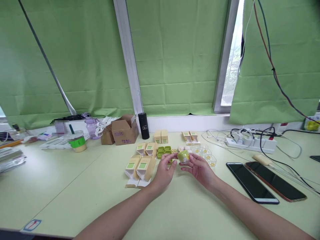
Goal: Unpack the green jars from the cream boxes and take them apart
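Observation:
A small clear container with a green lid (183, 155) is held tilted above the table, between both hands. My right hand (202, 169) grips its right side with thumb and fingers. The fingertips of my left hand (165, 172) pinch at the lid's left edge. Just behind my left hand sit several square green lids (160, 154) in a cluster, partly covered by my fingers. Beyond my right hand stand several clear containers (207, 156) with yellow marks. Open kraft boxes (142, 166) with green labels lie to the left of my left hand.
More kraft boxes (161, 136) stand at the back, near a black bottle (143, 126) and a cardboard carton (124, 131). Two phones (252, 182) lie at the right, below a power strip (250, 144) with tangled cables. A drink cup (77, 141) stands at the left.

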Tool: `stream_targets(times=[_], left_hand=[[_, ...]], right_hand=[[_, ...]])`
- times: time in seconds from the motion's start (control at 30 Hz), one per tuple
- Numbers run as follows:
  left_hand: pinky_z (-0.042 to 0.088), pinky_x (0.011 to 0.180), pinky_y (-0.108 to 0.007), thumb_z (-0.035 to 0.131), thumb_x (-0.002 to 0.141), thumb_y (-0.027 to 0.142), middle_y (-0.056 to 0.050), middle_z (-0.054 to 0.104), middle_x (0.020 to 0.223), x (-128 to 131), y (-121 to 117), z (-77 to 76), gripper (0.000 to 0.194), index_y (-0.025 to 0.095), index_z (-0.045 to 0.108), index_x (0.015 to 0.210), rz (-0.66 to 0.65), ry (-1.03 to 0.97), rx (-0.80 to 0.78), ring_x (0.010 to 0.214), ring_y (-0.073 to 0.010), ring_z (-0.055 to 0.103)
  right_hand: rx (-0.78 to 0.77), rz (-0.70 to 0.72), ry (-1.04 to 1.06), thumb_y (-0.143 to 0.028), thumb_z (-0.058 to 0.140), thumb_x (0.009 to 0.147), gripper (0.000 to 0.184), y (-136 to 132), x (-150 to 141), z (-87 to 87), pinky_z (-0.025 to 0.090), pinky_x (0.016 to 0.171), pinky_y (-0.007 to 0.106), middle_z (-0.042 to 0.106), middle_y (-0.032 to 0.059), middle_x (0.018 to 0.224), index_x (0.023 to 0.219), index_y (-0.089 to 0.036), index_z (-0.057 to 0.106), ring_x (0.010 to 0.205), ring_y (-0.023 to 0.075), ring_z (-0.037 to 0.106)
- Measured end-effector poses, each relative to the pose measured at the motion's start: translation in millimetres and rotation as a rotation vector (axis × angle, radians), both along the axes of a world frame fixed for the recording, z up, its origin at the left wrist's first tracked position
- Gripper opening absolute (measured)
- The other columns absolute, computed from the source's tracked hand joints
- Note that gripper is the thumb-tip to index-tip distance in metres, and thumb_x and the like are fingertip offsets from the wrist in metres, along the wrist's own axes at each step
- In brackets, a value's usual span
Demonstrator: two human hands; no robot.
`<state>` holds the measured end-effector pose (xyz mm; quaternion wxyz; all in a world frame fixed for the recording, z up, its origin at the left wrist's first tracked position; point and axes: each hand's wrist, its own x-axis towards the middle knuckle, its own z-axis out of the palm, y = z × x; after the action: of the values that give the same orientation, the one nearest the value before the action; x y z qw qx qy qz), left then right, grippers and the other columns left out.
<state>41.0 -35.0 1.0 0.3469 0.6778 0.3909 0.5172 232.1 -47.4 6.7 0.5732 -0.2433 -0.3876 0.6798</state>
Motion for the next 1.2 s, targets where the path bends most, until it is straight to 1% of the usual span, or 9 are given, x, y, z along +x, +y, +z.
stream_targets(times=[0.17, 0.33, 0.43, 0.57, 0.77, 0.87, 1.0, 1.1, 1.2], left_hand=[[0.047, 0.105, -0.044, 0.067, 0.094, 0.04, -0.013, 0.064, 0.122, 0, 0, 4.1, 0.036, 0.022, 0.073, 0.125, 0.04, -0.015, 0.032, 0.119, -0.0281, 0.062], [0.049, 0.102, -0.043, 0.067, 0.093, 0.039, -0.014, 0.066, 0.12, 1, 2, 4.2, 0.033, 0.02, 0.074, 0.119, 0.055, -0.02, 0.042, 0.116, -0.0278, 0.063], [0.05, 0.099, -0.042, 0.067, 0.093, 0.037, -0.013, 0.068, 0.118, 1, 3, 3.3, 0.03, 0.02, 0.075, 0.116, 0.063, -0.045, 0.046, 0.112, -0.0268, 0.065], [0.052, 0.095, -0.04, 0.068, 0.091, 0.033, -0.013, 0.07, 0.117, 2, 6, 3.4, 0.027, 0.02, 0.075, 0.114, 0.065, -0.068, 0.041, 0.109, -0.0259, 0.067], [0.053, 0.093, -0.039, 0.071, 0.087, 0.028, -0.011, 0.07, 0.115, 1, 4, 6.4, 0.02, 0.021, 0.077, 0.106, 0.084, -0.096, 0.019, 0.105, -0.0244, 0.066], [0.052, 0.091, -0.038, 0.073, 0.085, 0.028, -0.01, 0.068, 0.111, 0, 3, 7.8, 0.017, 0.021, 0.078, 0.101, 0.11, -0.085, 0.018, 0.101, -0.023, 0.065], [0.051, 0.091, -0.037, 0.076, 0.083, 0.029, -0.009, 0.067, 0.109, 0, 1, 11.4, 0.015, 0.022, 0.079, 0.096, 0.147, -0.083, 0.062, 0.104, -0.0237, 0.063], [0.051, 0.091, -0.037, 0.075, 0.085, 0.029, -0.009, 0.069, 0.104, 0, 0, 13.7, 0.008, 0.022, 0.077, 0.089, 0.129, -0.093, 0.098, 0.108, -0.0251, 0.063], [0.051, 0.09, -0.037, 0.071, 0.088, 0.028, -0.009, 0.07, 0.101, 1, -2, 13.1, 0.008, 0.021, 0.072, 0.084, 0.111, -0.083, 0.109, 0.106, -0.0247, 0.064]], right_hand=[[0.012, -0.072, -0.037, -0.041, 0.091, 0.072, 0.043, -4, -2, 2.7, 0.062, 0.081, 0.043, 0.075, 0.0051, 0.103, 0.105, -0.023, 0.072, 0.09, 0.0242, 0.073], [0.107, -0.189, -0.127, -0.043, 0.094, 0.066, 0.051, -1, -3, -1.0, 0.06, 0.09, 0.049, 0.069, 0.0069, 0.116, 0.107, -0.024, 0.071, 0.1, 0.0256, 0.069], [0.17, -0.282, -0.23, -0.041, 0.095, 0.064, 0.054, 3, -2, -5.3, 0.058, 0.092, 0.046, 0.067, 0.0068, 0.12, 0.109, -0.025, 0.069, 0.101, 0.0247, 0.068], [0.267, -0.35, -0.302, -0.036, 0.094, 0.062, 0.056, 5, -4, -9.5, 0.059, 0.09, 0.042, 0.064, 0.0074, 0.124, 0.11, -0.028, 0.066, 0.114, 0.0273, 0.063], [0.36, -0.352, -0.323, -0.03, 0.09, 0.069, 0.055, 0, -9, -11.0, 0.058, 0.096, 0.043, 0.062, 0.0062, 0.128, 0.117, -0.032, 0.063, 0.124, 0.0272, 0.058], [0.382, -0.324, -0.321, -0.031, 0.089, 0.071, 0.053, -1, -9, -10.5, 0.059, 0.094, 0.042, 0.062, 0.0067, 0.129, 0.117, -0.033, 0.063, 0.127, 0.0282, 0.056], [0.391, -0.267, -0.324, -0.037, 0.087, 0.076, 0.05, 0, -6, -12.0, 0.059, 0.088, 0.039, 0.06, 0.0081, 0.131, 0.119, -0.032, 0.061, 0.121, 0.027, 0.059], [0.397, -0.237, -0.339, -0.039, 0.084, 0.08, 0.049, 2, -6, -15.3, 0.058, 0.086, 0.037, 0.059, 0.0079, 0.127, 0.122, -0.032, 0.06, 0.115, 0.0248, 0.061], [0.396, -0.215, -0.366, -0.038, 0.082, 0.082, 0.048, 1, -6, -17.4, 0.058, 0.086, 0.036, 0.058, 0.0072, 0.126, 0.123, -0.032, 0.059, 0.111, 0.023, 0.063]])
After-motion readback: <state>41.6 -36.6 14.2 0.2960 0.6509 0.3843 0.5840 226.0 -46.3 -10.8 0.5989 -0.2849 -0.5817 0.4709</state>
